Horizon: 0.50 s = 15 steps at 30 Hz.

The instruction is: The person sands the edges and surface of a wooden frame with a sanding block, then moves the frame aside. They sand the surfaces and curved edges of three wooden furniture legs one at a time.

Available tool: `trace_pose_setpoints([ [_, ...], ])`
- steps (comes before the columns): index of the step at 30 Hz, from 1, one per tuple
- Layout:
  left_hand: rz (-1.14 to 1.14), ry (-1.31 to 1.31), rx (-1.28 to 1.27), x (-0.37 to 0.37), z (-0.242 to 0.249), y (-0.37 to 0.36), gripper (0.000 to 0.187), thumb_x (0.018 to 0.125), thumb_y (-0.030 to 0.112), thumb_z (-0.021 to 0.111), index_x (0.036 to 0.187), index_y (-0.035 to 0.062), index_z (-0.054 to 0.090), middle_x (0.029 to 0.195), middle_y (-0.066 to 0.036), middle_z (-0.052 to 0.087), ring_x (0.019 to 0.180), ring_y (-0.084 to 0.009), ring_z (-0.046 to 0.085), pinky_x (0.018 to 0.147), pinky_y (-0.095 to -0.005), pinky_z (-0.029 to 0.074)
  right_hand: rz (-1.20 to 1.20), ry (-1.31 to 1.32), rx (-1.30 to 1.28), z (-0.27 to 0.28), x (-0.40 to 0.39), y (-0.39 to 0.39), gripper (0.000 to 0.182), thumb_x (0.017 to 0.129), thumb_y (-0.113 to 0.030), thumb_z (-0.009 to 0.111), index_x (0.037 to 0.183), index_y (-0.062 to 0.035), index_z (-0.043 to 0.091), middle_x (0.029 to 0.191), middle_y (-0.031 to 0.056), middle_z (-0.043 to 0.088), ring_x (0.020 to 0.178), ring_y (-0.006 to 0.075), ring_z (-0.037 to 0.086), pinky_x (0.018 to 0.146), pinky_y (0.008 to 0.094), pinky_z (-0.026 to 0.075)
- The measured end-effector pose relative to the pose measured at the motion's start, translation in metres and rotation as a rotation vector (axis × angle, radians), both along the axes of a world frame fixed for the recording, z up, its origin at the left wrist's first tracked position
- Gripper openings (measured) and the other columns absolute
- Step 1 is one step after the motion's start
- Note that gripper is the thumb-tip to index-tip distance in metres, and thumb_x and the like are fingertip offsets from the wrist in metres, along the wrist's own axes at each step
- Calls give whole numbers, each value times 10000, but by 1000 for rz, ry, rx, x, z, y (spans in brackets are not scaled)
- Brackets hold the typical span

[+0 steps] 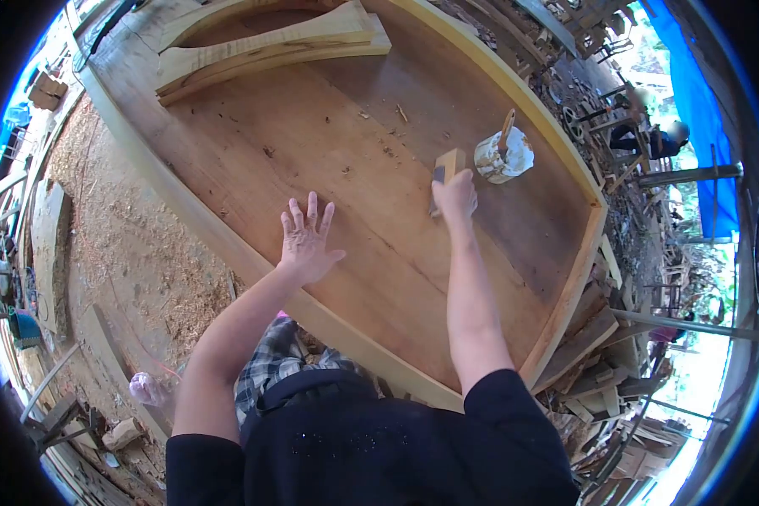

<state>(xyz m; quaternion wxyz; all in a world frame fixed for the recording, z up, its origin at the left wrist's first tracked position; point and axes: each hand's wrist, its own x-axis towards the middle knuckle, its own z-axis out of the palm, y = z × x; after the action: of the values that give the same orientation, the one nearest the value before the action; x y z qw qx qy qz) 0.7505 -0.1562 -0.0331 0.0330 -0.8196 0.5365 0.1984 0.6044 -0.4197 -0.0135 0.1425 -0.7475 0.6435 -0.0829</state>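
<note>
My left hand lies flat on a wide wooden panel with its fingers spread, near the edge closest to my body. In my right hand is a light wooden block with a dark grey patch on its side. The block rests against the panel, and my fingers partly cover it. Just right of it stands a white tub, stained brown on the outside. A brush leans in the tub with its handle up.
Curved wooden pieces lie at the panel's far left. A raised pale rim borders the panel. Sawdust covers the ground at left. Scrap wood is heaped at right. Another person sits farther off.
</note>
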Motion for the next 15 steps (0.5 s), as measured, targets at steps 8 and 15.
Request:
trace_pose_setpoints([
  [8,15,56,-59,2,3,2,959,851,583,568,1553,104,124,1599,-217,23,1428,-517,59,1134,-615,121,134,12,64,15,-52,144,526,808,-342,722,1085,25,465,953,267,654,908,436,644,809,524,494],
  [15,-6,38,-107,4,-6,4,968,842,621,564,1548,101,153,1593,-228,30,1405,-532,77,1108,-635,116,120,-121,7,1,21,115,486,811,-326,716,1050,8,456,914,273,662,878,443,650,775,534,493],
])
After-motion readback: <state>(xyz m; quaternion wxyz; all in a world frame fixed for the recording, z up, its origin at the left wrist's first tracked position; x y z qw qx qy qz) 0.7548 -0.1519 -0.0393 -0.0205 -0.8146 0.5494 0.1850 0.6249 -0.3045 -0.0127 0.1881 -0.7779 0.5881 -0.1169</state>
